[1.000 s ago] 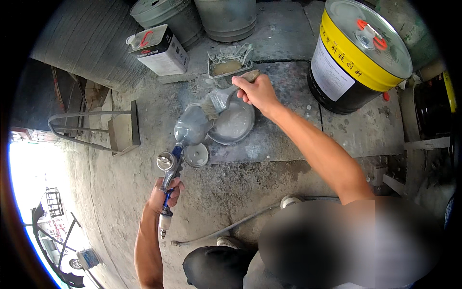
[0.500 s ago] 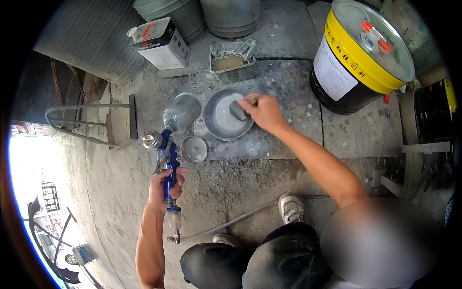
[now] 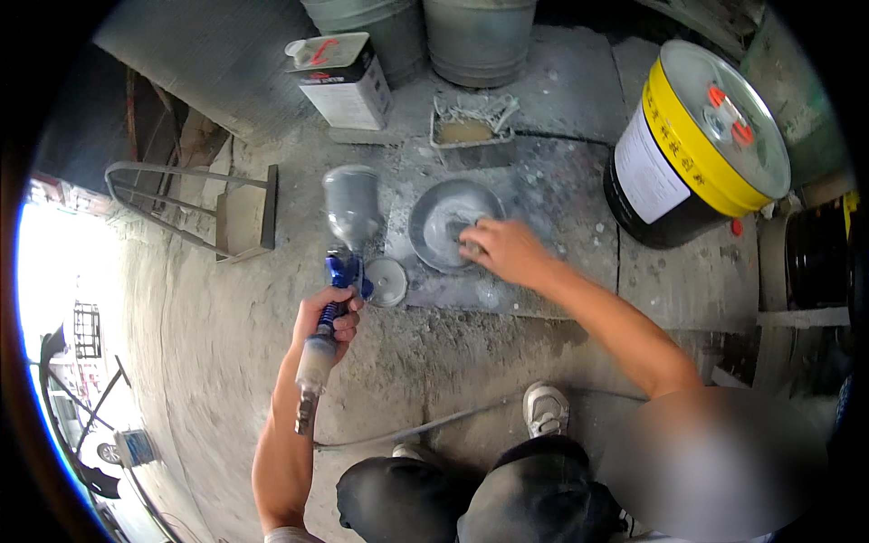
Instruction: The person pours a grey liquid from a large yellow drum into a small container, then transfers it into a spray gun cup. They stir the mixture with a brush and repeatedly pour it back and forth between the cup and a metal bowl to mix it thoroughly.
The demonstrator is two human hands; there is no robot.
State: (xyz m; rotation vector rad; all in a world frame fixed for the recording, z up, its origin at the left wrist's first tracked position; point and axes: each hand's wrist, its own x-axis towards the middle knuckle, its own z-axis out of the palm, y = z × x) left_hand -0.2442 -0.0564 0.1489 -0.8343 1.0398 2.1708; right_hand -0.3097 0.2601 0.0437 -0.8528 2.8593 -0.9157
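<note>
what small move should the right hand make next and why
I'd probably move the right hand from the metal basin toward the spray gun's cup: its fingers are down at the pale liquid, the cup looks cloudy, and the left hand holds the spray gun close by. What the right hand holds is mostly hidden.

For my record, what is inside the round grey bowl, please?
Inside the round grey bowl, a whitish-grey layer is visible. The right hand covers part of its right side; what lies beneath cannot be seen.
</note>
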